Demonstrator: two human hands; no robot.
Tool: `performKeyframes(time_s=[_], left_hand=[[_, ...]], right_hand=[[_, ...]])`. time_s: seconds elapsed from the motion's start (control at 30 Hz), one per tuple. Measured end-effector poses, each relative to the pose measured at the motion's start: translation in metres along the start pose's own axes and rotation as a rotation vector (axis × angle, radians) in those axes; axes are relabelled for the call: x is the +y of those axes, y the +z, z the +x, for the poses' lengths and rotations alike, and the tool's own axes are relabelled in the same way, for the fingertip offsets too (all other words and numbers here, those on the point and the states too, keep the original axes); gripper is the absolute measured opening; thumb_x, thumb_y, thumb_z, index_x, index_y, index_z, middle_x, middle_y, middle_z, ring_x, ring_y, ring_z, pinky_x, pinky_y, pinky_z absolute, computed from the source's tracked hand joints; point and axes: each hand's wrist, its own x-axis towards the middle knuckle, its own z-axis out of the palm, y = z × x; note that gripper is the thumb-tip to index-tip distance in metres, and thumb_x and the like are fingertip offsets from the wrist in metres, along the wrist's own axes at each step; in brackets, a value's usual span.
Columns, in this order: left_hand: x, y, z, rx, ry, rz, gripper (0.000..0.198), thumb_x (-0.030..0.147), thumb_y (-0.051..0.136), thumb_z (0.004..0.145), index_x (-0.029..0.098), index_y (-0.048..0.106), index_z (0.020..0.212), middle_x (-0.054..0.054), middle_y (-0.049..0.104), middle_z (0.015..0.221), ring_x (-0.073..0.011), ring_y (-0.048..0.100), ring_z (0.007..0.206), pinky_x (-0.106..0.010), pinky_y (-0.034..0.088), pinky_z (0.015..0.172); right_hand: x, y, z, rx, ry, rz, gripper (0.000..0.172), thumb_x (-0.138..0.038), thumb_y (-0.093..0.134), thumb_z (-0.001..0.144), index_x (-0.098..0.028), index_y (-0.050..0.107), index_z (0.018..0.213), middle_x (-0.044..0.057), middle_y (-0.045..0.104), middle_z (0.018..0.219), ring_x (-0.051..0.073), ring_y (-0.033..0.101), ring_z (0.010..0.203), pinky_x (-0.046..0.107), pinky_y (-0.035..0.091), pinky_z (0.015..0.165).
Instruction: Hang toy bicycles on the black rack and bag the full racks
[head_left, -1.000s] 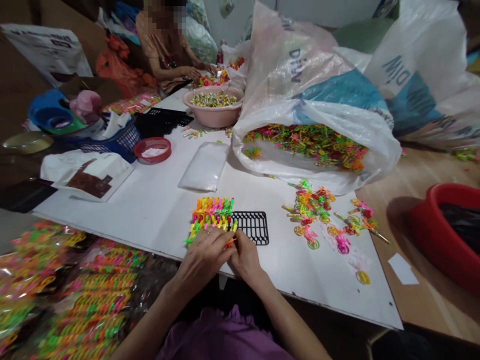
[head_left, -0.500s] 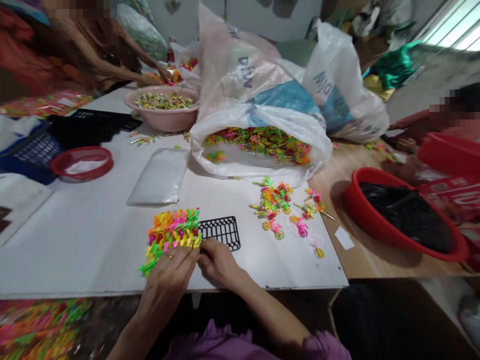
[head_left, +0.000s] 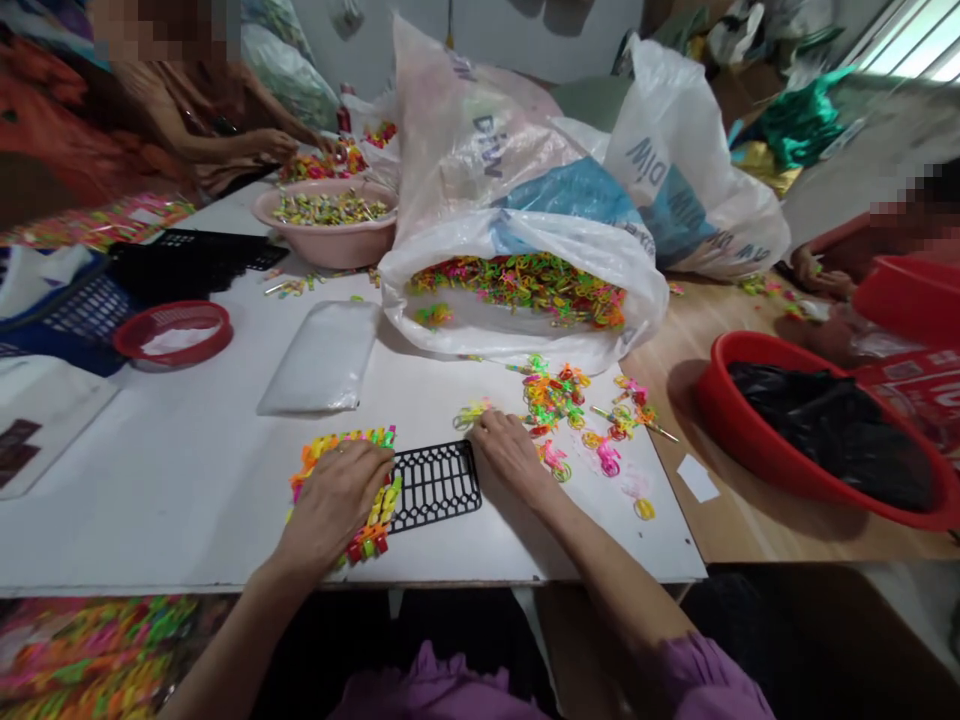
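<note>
My left hand (head_left: 335, 500) lies over the rows of colourful plastic pieces (head_left: 382, 505) that fill the left part of a black grid tray (head_left: 435, 485); its fingers are bent together at the rows, and what they grip is hidden. Beyond the tray's right end, my right hand (head_left: 504, 446) has its fingertips closed on a yellow-green plastic piece (head_left: 472, 412) above the white table (head_left: 187, 480). Right of that hand lies a loose pile of similar colourful pieces (head_left: 555, 395).
An open white sack (head_left: 517, 225) full of pieces lies behind the pile. A plastic packet (head_left: 322, 357), a red basket (head_left: 174, 333) and a pink basin (head_left: 330, 235) stand left. A red tub (head_left: 825, 430) is at right. Two other people sit across and at right.
My right hand has moved from the tray up and right, and now has a yellow-green piece at its fingertips. My left hand has shifted up over the rows.
</note>
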Motion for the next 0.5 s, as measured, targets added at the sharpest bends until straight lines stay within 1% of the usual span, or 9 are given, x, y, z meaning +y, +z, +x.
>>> performKeyframes(time_s=[0.07,0.1,0.2,0.3,0.37,0.43,0.5], left_hand=[[0.002,0.002,-0.008,0.036,-0.037,0.035,0.027,0.031,0.037,0.092,0.019,0.061,0.093,-0.005,0.065,0.09,-0.0201,0.058,0.088,-0.035,0.042,0.083],[0.003,0.002,-0.011,0.045,-0.044,0.048,0.027,0.031,0.037,0.092,0.018,0.061,0.093,-0.005,0.066,0.09,-0.0202,0.059,0.088,-0.035,0.042,0.083],[0.004,0.003,-0.014,0.057,-0.029,0.056,0.027,0.03,0.038,0.092,0.018,0.062,0.091,-0.004,0.066,0.087,-0.0193,0.059,0.086,-0.034,0.042,0.082],[0.003,0.004,-0.013,0.065,-0.037,0.056,0.026,0.03,0.039,0.091,0.017,0.062,0.09,-0.004,0.065,0.087,-0.0194,0.059,0.085,-0.034,0.042,0.082],[0.003,0.002,-0.012,0.064,-0.046,0.056,0.024,0.029,0.041,0.091,0.017,0.062,0.09,-0.005,0.065,0.087,-0.0197,0.058,0.085,-0.035,0.043,0.083],[0.006,-0.002,-0.01,0.08,-0.047,0.054,0.023,0.028,0.042,0.09,0.017,0.062,0.092,-0.005,0.064,0.09,-0.0203,0.057,0.088,-0.036,0.043,0.085],[0.01,-0.007,-0.006,0.115,-0.047,0.043,0.022,0.028,0.045,0.089,0.017,0.062,0.096,-0.006,0.063,0.094,-0.0207,0.056,0.093,-0.036,0.042,0.087]], right_hand=[[-0.004,0.003,-0.008,-0.031,-0.015,0.073,0.024,-0.009,0.039,0.089,-0.016,0.059,0.1,0.011,0.058,0.101,0.022,0.051,0.094,0.033,0.037,0.082],[-0.003,0.005,-0.01,-0.04,0.018,0.102,0.024,-0.01,0.038,0.09,-0.017,0.058,0.102,0.01,0.058,0.101,0.021,0.052,0.092,0.032,0.038,0.081],[0.002,0.008,-0.009,-0.041,0.193,0.122,0.024,-0.013,0.038,0.091,-0.017,0.057,0.105,0.008,0.059,0.098,0.019,0.055,0.089,0.027,0.039,0.076],[0.001,0.011,0.004,-0.066,0.356,0.09,0.021,-0.016,0.039,0.09,-0.014,0.058,0.098,0.01,0.06,0.094,0.021,0.057,0.087,0.028,0.04,0.071],[-0.003,0.011,0.014,-0.052,0.434,0.135,0.02,-0.019,0.04,0.089,-0.013,0.059,0.096,0.011,0.061,0.093,0.021,0.058,0.085,0.028,0.04,0.069],[-0.009,0.007,0.02,-0.001,0.486,0.317,0.017,-0.024,0.046,0.086,-0.014,0.059,0.09,0.009,0.063,0.088,0.019,0.058,0.078,0.027,0.04,0.066],[-0.019,0.002,0.02,0.085,0.493,0.642,0.017,-0.032,0.056,0.08,-0.015,0.059,0.082,0.004,0.063,0.078,0.015,0.056,0.069,0.024,0.039,0.062]])
